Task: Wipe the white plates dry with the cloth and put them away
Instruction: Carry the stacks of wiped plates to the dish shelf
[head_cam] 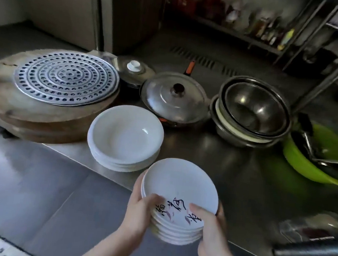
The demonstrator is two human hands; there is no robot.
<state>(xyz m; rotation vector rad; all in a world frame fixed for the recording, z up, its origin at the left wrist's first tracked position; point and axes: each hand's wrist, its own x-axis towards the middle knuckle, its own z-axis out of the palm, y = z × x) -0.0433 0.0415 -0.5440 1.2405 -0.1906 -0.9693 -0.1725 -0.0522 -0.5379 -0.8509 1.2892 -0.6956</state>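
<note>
I hold a stack of several white plates (178, 187) just above the steel counter's front edge; the top one has black brush writing near its front rim. My left hand (138, 214) grips the stack's left side, thumb on the top plate. My right hand (213, 234) grips the right side, thumb on the writing. A second stack of plain white deep plates (125, 135) rests on the counter behind and to the left. No cloth is in view.
A perforated metal steamer tray (65, 78) lies on a round wooden board (40, 114) at the left. A lidded pot (175, 99) and nested steel bowls (253, 111) stand behind. A green basin (298, 162) with utensils sits at the right. Steel counter (223, 154).
</note>
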